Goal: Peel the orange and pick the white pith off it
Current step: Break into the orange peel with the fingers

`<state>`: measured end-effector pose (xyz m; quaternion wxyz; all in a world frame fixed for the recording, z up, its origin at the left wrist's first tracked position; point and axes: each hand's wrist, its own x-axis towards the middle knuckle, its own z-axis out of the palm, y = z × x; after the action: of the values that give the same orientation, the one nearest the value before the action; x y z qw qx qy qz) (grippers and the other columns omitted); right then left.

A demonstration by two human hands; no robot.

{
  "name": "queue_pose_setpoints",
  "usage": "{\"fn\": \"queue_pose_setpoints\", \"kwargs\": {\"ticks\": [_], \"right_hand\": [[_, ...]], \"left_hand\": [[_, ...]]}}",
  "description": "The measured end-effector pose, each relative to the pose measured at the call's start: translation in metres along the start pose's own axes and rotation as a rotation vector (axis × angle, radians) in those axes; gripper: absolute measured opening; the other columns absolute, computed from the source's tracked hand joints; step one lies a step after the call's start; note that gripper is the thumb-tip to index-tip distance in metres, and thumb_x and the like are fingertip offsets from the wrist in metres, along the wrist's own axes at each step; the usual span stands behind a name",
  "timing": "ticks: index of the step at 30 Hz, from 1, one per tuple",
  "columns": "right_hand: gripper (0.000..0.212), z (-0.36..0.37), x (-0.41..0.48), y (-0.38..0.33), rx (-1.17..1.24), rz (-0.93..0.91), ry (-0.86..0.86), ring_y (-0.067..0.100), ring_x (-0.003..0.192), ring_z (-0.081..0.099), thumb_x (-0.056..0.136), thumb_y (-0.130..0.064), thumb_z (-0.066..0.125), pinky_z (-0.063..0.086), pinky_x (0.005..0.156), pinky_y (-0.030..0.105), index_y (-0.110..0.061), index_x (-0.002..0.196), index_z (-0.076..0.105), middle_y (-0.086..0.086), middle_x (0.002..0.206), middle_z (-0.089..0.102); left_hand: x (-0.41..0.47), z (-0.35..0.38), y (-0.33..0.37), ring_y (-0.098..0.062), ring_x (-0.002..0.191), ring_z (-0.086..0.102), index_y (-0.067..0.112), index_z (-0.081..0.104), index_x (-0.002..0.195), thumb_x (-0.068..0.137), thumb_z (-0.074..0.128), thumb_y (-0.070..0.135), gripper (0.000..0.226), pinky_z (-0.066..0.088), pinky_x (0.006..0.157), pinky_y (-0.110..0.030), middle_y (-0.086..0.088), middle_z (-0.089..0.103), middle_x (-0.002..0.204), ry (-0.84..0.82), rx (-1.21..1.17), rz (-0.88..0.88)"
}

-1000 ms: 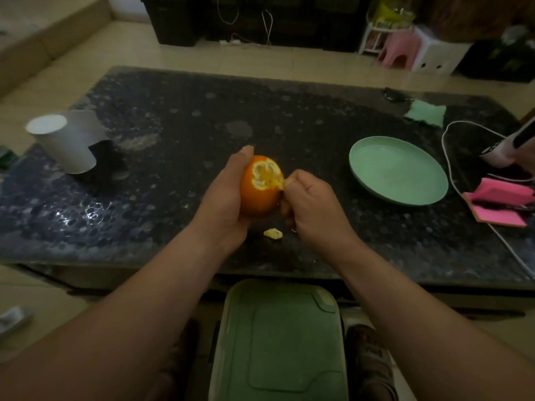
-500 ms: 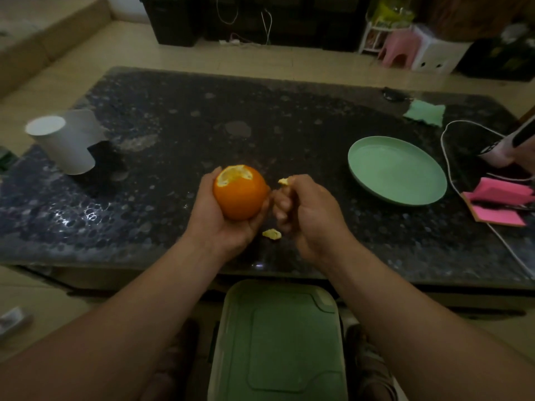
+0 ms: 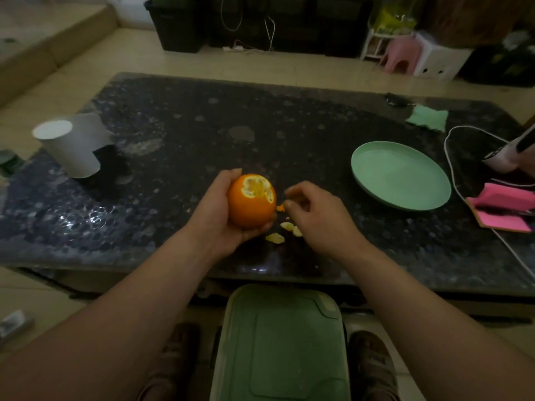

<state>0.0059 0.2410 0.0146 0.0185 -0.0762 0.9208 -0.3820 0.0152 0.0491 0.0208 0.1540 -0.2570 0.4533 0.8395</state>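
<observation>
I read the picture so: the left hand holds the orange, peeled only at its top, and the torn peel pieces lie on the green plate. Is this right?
Not quite. The head view shows the peel pieces on the dark table, near the right hand, not on the green plate. The left hand does hold the orange, peeled only at its top.
</observation>
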Motion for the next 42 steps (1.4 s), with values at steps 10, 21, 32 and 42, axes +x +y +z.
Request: {"fn": "queue_pose_setpoints", "kwargs": {"ticks": [10,21,32,42], "right_hand": [[0.020,-0.021,-0.014,-0.017,0.056,-0.082,-0.137,0.001,0.090,0.070,0.103,-0.040,0.064,0.063,0.081,0.034,-0.032,0.120,0.070,-0.015,0.098,0.074],[0.016,-0.015,-0.021,-0.024,0.073,-0.087,-0.025,0.007,0.074,0.068,0.099,-0.029,0.063,0.061,0.070,0.040,-0.028,0.114,0.069,-0.008,0.082,0.070],[0.026,-0.007,-0.019,-0.018,0.267,-0.055,0.027,0.005,0.074,0.063,0.110,-0.040,0.049,0.051,0.065,0.028,-0.027,0.097,0.066,-0.006,0.082,0.067],[0.009,-0.019,-0.018,-0.029,0.172,-0.014,-0.157,0.013,0.082,0.072,0.104,-0.034,0.059,0.063,0.075,0.046,-0.031,0.109,0.065,-0.005,0.093,0.073]], "left_hand": [[-0.008,0.004,-0.005,-0.033,0.089,0.079,0.016,0.068,0.130,0.096,0.065,0.058,0.053,0.063,0.065,-0.042,-0.018,0.078,0.120,-0.012,0.242,0.030],[-0.014,0.014,-0.006,-0.036,0.103,0.075,0.024,0.072,0.112,0.098,0.065,0.054,0.033,0.062,0.090,-0.061,-0.015,0.076,0.117,0.012,0.396,0.205],[-0.015,0.019,-0.003,-0.038,0.105,0.076,0.025,0.069,0.116,0.097,0.066,0.055,0.035,0.063,0.085,-0.056,-0.014,0.077,0.117,0.010,0.264,0.182],[-0.016,0.015,-0.004,-0.043,0.107,0.074,0.037,0.078,0.091,0.075,0.072,0.067,0.035,0.061,0.089,-0.069,-0.016,0.075,0.114,-0.016,0.485,0.359]]}}
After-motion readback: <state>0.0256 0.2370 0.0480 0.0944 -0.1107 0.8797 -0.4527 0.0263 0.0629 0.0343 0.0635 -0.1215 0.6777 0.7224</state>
